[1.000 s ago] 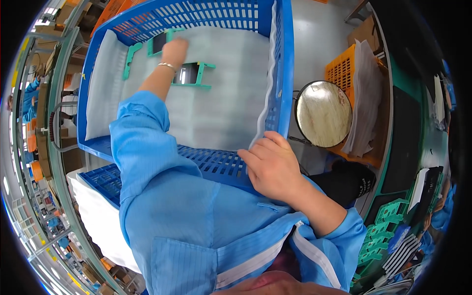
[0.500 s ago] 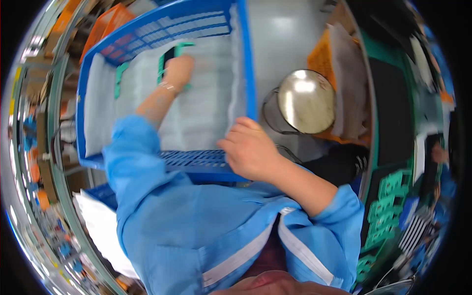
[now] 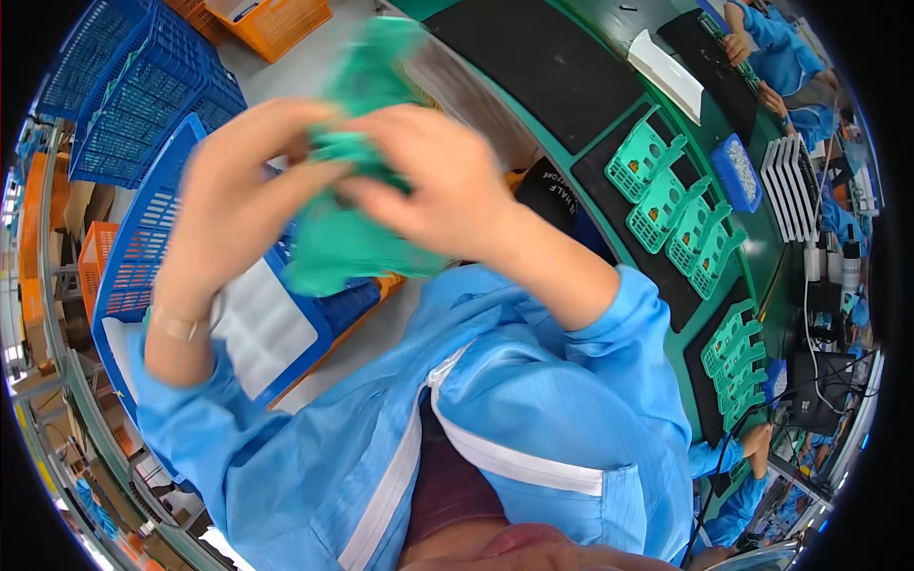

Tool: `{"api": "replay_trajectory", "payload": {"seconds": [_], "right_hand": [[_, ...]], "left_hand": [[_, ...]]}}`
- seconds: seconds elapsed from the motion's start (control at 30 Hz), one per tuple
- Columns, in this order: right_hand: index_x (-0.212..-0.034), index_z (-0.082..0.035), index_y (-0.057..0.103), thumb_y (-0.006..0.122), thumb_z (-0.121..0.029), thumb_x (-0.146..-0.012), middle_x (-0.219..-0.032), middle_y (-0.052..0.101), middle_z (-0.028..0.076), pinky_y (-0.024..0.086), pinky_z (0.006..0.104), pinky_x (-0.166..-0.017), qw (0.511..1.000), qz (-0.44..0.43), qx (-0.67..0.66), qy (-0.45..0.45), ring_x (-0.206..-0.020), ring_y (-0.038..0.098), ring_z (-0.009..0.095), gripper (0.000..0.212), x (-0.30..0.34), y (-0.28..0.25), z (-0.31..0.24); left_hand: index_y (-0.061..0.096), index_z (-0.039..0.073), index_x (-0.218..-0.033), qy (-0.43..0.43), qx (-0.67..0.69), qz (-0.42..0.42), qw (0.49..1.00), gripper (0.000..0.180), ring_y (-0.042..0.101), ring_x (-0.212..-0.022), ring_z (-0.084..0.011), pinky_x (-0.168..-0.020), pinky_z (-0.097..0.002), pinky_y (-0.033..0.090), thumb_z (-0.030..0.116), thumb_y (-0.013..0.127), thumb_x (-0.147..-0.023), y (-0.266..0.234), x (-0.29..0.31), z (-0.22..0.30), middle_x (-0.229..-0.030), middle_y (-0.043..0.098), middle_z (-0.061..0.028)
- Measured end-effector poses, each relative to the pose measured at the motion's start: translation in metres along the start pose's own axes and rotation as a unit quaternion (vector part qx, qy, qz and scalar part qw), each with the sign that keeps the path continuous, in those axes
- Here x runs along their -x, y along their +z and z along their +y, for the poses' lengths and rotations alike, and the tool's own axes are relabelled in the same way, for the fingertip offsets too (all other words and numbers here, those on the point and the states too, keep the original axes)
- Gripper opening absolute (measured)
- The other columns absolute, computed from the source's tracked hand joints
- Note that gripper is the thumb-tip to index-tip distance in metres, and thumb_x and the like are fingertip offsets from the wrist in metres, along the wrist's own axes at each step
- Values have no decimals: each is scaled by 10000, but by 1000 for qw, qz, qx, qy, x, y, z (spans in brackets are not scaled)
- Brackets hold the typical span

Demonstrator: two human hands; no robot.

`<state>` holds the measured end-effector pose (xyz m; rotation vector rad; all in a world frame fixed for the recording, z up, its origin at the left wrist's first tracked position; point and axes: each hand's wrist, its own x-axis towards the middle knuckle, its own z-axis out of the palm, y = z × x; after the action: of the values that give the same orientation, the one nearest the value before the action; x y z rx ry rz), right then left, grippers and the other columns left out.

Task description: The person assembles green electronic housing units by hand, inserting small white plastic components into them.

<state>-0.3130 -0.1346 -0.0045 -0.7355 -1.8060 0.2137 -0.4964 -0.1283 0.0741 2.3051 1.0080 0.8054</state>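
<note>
Both my hands are raised in front of my chest, fingers closed on a green plastic part (image 3: 347, 249) that is smeared by motion. My left hand (image 3: 233, 195) grips it from the left. From the right, my right hand (image 3: 433, 176) holds it near its middle, fingertips almost meeting those of the left. One end of the part sticks up above the hands and a broad flat end hangs below. Blur hides its details, and I cannot tell whether it is one piece or more. Beneath my left forearm stands a blue basket (image 3: 119, 262) with white sheet lining (image 3: 262, 328).
On the green workbench (image 3: 762, 233) at the right, several green plastic parts (image 3: 657, 209) lie in rows on black mats (image 3: 533, 67). A blue tray of small pieces (image 3: 735, 171) stands beyond. Stacked blue crates (image 3: 143, 105) and an orange basket (image 3: 276, 29) are far left. Co-workers' hands (image 3: 738, 48) show at the right.
My view has swung right toward the bench. My left hand has left the basket's inside and my right hand its rim. Both are now up, together on the green part.
</note>
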Motion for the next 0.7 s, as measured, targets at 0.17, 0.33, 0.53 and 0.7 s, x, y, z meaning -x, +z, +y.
{"api": "replay_trajectory", "payload": {"seconds": [0.17,0.33,0.53,0.7], "right_hand": [[-918,-39,626,674,-161,-751,-821,636,126,515,362,-629,973,53,131,182,-724,635,297,213,23,-76,41],[-916,-22,664,665,-141,-833,-789,646,-6,454,238,-647,923,168,14,347,-714,538,51,145,26,-124,130],[-944,6,674,645,-475,-754,-880,670,208,467,448,-752,802,-11,375,464,-818,625,351,518,23,-189,268],[-754,-3,659,656,-477,-787,-624,615,125,455,369,-499,740,-79,487,457,-525,575,228,475,62,-290,418]], "left_hand": [[600,43,-1113,45,197,-226,953,292,526,-764,-48,-655,-211,441,104,650,-832,83,-115,-17,-872,604,7],[518,99,-1293,137,325,-43,935,465,617,-951,-125,-828,-251,499,77,624,-841,163,-196,-42,-1260,517,-64],[603,102,-1160,61,211,195,956,337,657,-898,-146,-766,-266,499,50,530,-836,104,-148,-104,-1034,612,-69],[653,111,-1038,-69,15,384,920,285,608,-798,-245,-763,-333,495,44,523,-793,2,-11,-179,-957,614,-110]]}}
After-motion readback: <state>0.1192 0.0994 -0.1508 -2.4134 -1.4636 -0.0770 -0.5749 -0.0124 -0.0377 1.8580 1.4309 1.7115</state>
